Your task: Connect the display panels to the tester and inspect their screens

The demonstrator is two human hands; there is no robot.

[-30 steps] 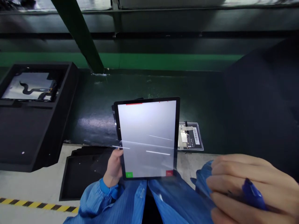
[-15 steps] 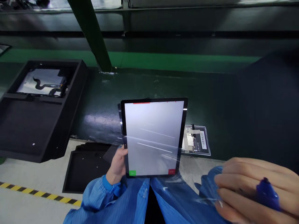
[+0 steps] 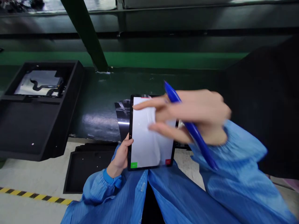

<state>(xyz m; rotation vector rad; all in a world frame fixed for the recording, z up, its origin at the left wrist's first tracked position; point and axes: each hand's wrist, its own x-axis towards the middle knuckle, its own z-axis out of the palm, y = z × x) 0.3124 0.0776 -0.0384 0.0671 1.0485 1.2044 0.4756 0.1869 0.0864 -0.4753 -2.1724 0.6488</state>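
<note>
From the camera on my head, I see my left hand (image 3: 120, 155) wrapped around the lower left edge of a tablet (image 3: 149, 146), thumb on the front rim and fingers hidden behind, so that hand is closed on it and holds it upright over my lap, its lit white screen facing me. A small green square sits at the screen's bottom left corner and a small red one at its bottom right. My right hand (image 3: 193, 116) is up in front of the top half of the tablet, blurred, with the forefinger stretched out to the left across the upper edge of the screen; whether the fingertip touches the glass I cannot tell. That hand is closed on a blue pen (image 3: 189, 124), which runs slanted between the fingers, one end sticking up past the knuckles and the other pointing down toward my sleeve (image 3: 233, 174). Behind the tablet lies a dark green belt (image 3: 98, 105). On it to the left stands a black tray (image 3: 35, 124) with a silvery sheet in its far compartment. A flatter black tray (image 3: 86, 168) lies on the pale bench just left of my left wrist, near a yellow-and-black stripe (image 3: 35, 194).
</note>
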